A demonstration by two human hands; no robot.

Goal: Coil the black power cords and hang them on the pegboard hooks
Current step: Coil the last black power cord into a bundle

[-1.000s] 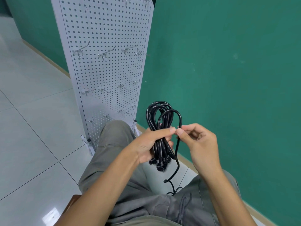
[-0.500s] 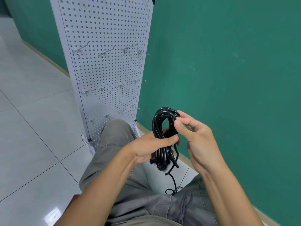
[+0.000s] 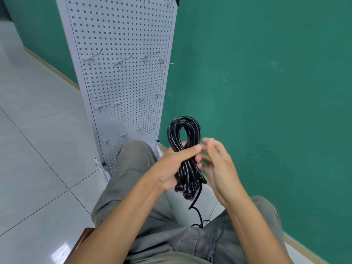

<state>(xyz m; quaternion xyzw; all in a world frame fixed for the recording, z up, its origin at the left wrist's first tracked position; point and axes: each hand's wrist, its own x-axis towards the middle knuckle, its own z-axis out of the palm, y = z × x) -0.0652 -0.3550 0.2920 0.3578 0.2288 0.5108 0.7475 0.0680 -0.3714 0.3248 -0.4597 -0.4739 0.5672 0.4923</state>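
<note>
Two hands met at a glossy black coiled power cord [image 3: 184, 141]: left hand [image 3: 174, 166] gripped it, right hand [image 3: 217, 168] hovered beside, fingers loosely open. Dangling tail below might unravel the loops.

My right hand [image 3: 219, 168], which was pinching a strand at the top of the black power cord [image 3: 185, 149] coil a second ago, has let go and now sits just beside the bundle with blurred, loosely spread fingers. The separate loop it was guiding has joined the bundle, so the top reads as one rounded loop. The tail below hangs shorter.
</note>
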